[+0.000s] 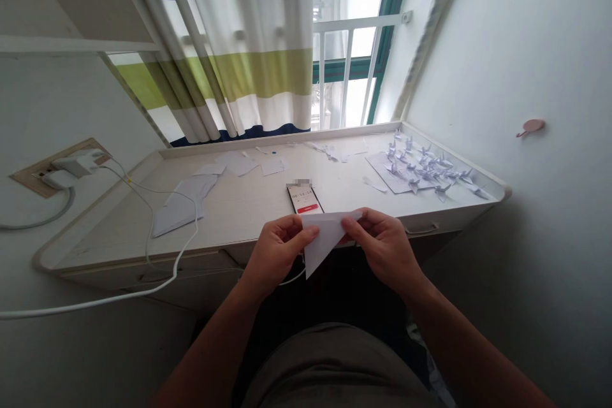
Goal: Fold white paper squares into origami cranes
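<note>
A white sheet of paper (pixel 321 243), folded into a triangle, is held up in front of the desk's near edge. My left hand (pixel 280 248) pinches its left side, thumb on the near face. At the upper right corner my right hand (pixel 385 242) grips the paper between thumb and fingers. The triangle's point hangs downward at the left. Just behind the paper lies a phone (pixel 304 196) with a timer on its screen, its lower end hidden by the paper.
Several folded paper cranes (pixel 415 169) crowd the desk's right end, some on white sheets (pixel 382 172). A paper stack (pixel 184 204) lies at the left, with loose scraps (pixel 275 164) farther back. A white cable (pixel 179 255) loops from the wall socket (pixel 62 166) across the desk's left front.
</note>
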